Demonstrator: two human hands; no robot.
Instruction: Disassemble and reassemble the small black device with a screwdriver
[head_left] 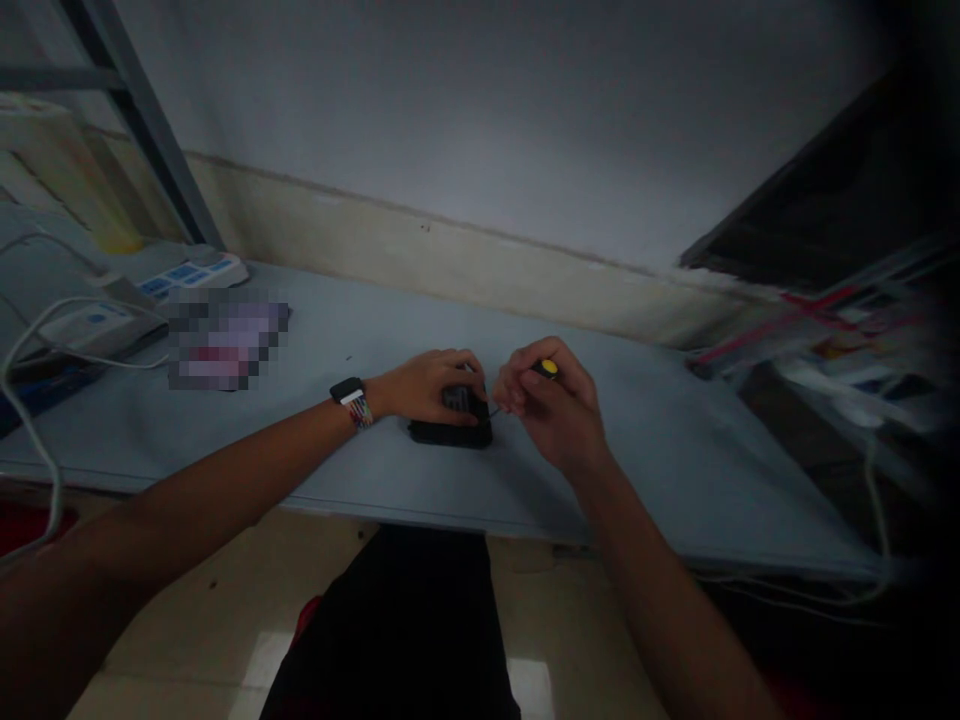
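Note:
A small black box-like device (450, 434) lies on the table (645, 480). My left hand (431, 385) is closed over it from the left, fingers bent across its top, which hides much of it. In my right hand (559, 405), just right of the device, is a screwdriver (550, 369) with a black handle and a yellow end. Its thin dark shaft points left to the device's right side. I cannot tell whether the tip touches. A watch with a patterned strap is on my left wrist.
A power strip (199, 272) with white cables lies at the back left, beside a blurred-out flat object (229, 340). A metal frame (161, 130) rises there against the wall. At right stands a rack with red parts (787, 320); a cable hangs past the table edge.

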